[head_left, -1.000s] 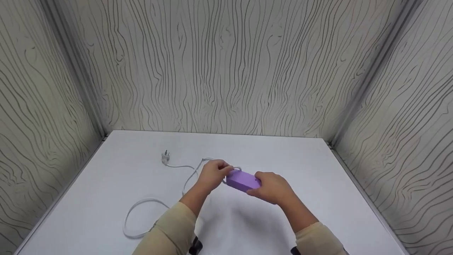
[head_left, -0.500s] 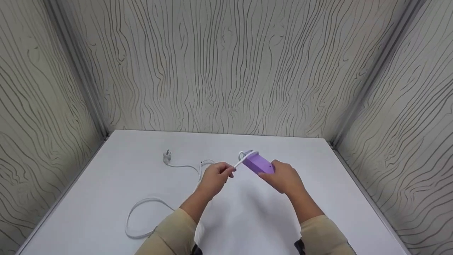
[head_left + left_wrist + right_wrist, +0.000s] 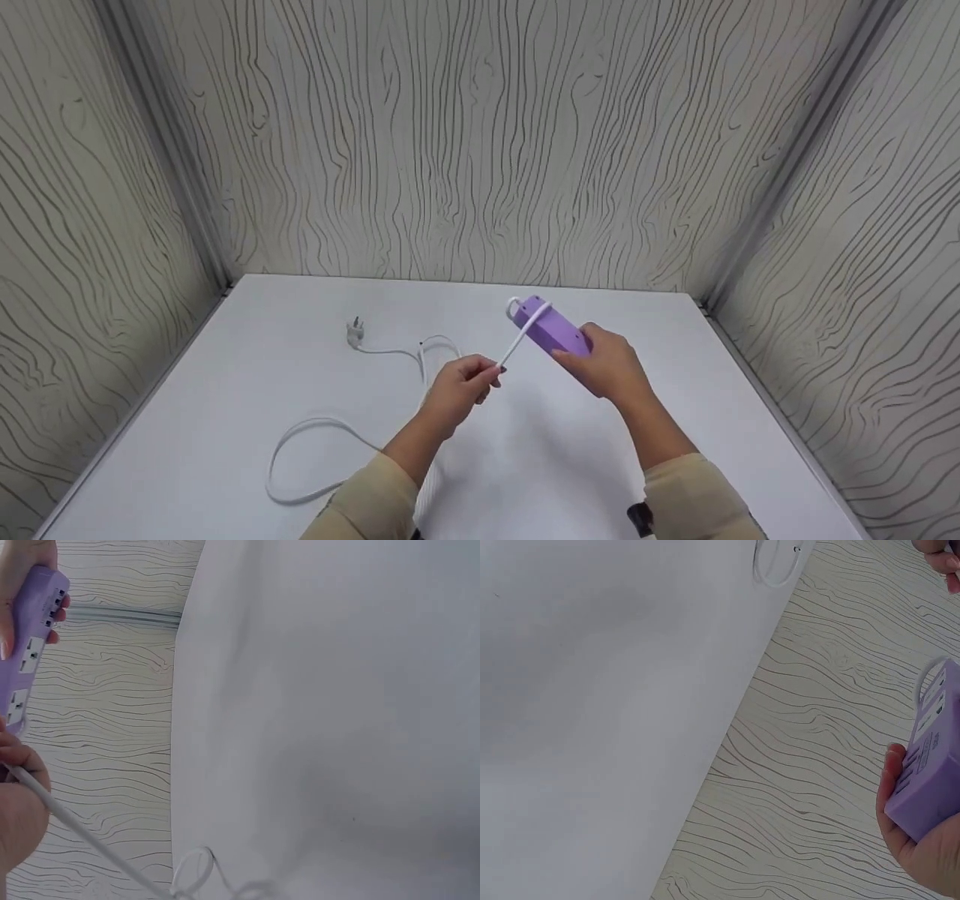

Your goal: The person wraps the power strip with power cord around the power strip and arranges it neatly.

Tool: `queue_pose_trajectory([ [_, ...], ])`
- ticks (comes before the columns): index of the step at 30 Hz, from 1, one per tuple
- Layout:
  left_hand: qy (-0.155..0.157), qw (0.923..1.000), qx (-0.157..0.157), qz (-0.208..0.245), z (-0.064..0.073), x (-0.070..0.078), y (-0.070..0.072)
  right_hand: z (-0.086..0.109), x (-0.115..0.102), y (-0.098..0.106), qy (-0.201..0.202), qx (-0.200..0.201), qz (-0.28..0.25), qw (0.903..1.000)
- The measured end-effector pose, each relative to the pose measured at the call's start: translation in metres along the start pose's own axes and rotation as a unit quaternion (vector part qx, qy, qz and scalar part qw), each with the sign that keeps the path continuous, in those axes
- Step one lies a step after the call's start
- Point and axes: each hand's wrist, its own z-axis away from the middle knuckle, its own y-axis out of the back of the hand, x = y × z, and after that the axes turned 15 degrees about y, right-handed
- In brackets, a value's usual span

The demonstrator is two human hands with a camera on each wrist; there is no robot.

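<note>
A purple power strip [image 3: 553, 330] is held up above the table, tilted with its far end toward the upper left. My right hand [image 3: 609, 361] grips its near end, thumb on one side and fingers round the other. White sockets [image 3: 30, 655] and a row of small ports show on its underside in the left wrist view. Its white cord [image 3: 523, 335] loops round the far end and crosses the purple back. My left hand [image 3: 461, 390] pinches that cord between thumb and fingers, pulled straight toward me. In the left wrist view the cord [image 3: 94, 841] runs on from the hand toward the table.
The cord's plug [image 3: 355, 332] lies on the white table [image 3: 300, 390] at the back left. A wide loop of cord [image 3: 300, 426] lies at the front left, by my left sleeve. Wood-patterned panels [image 3: 465, 150] enclose the table at the back and sides.
The power strip has risen and swung up and away in my right hand. My left hand has moved from beside the strip's end, drawing the cord across its back and down toward me.
</note>
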Motion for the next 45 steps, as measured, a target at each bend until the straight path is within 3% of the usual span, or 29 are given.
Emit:
queue_pose_trajectory([
  [4, -0.011, 0.9984, -0.032, 0.045, -0.002, -0.006, -0.001, 0.001, -0.006, 0.007, 0.019, 0.005, -0.038, 0.9991],
  [7, -0.016, 0.9975, -0.043, 0.054, -0.003, -0.011, -0.001, 0.001, -0.010, 0.015, 0.037, 0.008, -0.056, 0.9977],
  [12, -0.017, 0.9977, -0.048, 0.045, -0.003, -0.017, -0.001, 0.002, -0.013, 0.029, 0.056, 0.010, -0.091, 0.9942],
  [19, -0.014, 0.9976, -0.056, 0.037, 0.006, -0.016, -0.002, 0.001, -0.015, 0.048, 0.051, 0.015, -0.143, 0.9883],
  [25, 0.000, 0.9975, -0.063, 0.032, -0.006, -0.034, -0.003, 0.002, -0.023, 0.060, 0.058, 0.020, -0.139, 0.9885],
  [29, -0.005, 0.9979, -0.064, 0.004, -0.013, -0.039, -0.001, 0.004, -0.029, 0.061, 0.080, 0.005, -0.126, 0.9888],
  [39, -0.013, 0.9966, 0.007, -0.081, -0.037, -0.026, 0.014, 0.011, -0.041, 0.053, 0.190, -0.030, -0.101, 0.9762],
  [45, -0.023, 0.9886, 0.081, -0.125, -0.046, -0.014, 0.028, 0.016, -0.043, 0.047, 0.262, -0.090, -0.099, 0.9557],
])
